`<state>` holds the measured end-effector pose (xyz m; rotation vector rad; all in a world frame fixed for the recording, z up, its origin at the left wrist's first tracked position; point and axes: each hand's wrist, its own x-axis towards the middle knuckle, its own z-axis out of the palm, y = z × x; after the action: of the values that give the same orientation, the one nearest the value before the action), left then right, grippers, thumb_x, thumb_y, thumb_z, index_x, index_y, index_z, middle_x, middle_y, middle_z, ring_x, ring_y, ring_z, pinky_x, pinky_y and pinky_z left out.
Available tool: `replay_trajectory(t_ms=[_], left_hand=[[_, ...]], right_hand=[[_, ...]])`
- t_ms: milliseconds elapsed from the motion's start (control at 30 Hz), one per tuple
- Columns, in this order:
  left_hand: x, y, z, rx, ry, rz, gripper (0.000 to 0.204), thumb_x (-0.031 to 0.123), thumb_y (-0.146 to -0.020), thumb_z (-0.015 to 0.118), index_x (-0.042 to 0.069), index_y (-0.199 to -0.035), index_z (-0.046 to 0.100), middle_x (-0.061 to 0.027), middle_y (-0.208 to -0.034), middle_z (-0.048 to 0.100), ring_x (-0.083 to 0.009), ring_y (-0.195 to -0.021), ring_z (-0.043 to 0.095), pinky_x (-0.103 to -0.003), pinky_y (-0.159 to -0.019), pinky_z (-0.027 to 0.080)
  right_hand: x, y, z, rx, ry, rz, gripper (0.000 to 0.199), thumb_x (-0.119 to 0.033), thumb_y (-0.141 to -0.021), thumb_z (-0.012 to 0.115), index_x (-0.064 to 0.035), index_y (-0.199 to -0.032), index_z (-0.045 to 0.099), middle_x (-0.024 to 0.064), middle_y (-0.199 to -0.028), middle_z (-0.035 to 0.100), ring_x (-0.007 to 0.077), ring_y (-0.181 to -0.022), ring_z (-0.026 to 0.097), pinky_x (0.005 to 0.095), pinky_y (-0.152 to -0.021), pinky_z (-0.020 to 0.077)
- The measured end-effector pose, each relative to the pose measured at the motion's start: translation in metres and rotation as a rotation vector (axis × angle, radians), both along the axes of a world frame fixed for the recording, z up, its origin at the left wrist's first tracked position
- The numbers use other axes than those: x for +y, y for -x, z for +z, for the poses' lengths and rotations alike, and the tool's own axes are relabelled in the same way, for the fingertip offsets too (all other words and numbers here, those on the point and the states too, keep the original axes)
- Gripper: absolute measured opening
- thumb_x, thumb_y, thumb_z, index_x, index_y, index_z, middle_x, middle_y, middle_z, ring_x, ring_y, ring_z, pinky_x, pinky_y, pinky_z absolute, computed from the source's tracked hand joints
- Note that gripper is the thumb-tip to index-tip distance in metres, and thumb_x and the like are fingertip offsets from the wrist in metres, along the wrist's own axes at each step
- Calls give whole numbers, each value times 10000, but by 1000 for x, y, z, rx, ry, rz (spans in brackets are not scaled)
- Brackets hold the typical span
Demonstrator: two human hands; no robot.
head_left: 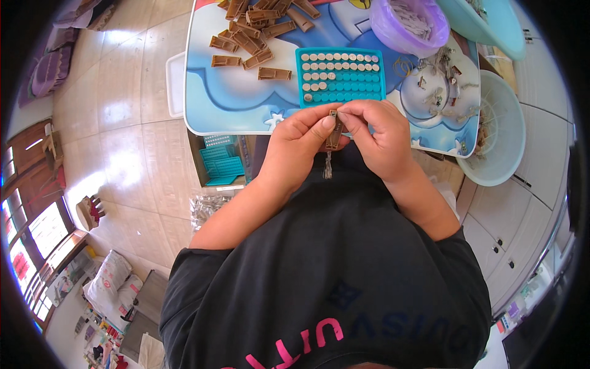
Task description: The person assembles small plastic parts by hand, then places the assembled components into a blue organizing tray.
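Both hands meet at centre, just below the table (pixel 233 117) edge. Left hand (pixel 298 144) and right hand (pixel 378 138) pinch one brown clip (pixel 334 132) between fingertips, held upright, a metal piece hanging under it. At 12 o'clock from the hands, a teal tray (pixel 340 77) with round slots, upper rows filled with pale discs. Heap of brown clips (pixel 255 34) at 11. Purple bowl (pixel 410 24) at 1, metal springs (pixel 439 86) at 2, pale basin (pixel 501 132) at 3. Teal trays (pixel 222 161) on the floor at 9.

purple bowl (pixel 410 27), pale green basin (pixel 501 129), teal grid tray (pixel 340 77), tiled floor (pixel 117 123)
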<state>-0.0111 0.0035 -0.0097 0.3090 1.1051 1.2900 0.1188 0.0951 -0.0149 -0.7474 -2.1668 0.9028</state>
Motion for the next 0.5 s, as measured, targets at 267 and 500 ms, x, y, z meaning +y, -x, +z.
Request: replay_trajectory(t_ms=[267, 500], left_hand=[[-7, 14, -12, -74, 103, 118, 325, 188, -930, 499, 0, -1194, 523, -120, -1007, 622, -159, -833, 621, -303, -788, 514], [-5, 25, -19, -87, 88, 207, 300, 191, -934, 492, -16, -1148, 524, -121, -1002, 622, -168, -841, 624, -298, -787, 512]], right_hand=[[38, 23, -18, -80, -323, -37, 87, -85, -701, 674, -75, -785, 652, 42, -712, 579, 222, -654, 571, 329, -553, 433], [44, 29, -26, -197, -451, 29, 122, -78, -641, 698, -83, -749, 641, 23, -755, 567, 216, -698, 563, 341, -570, 434]])
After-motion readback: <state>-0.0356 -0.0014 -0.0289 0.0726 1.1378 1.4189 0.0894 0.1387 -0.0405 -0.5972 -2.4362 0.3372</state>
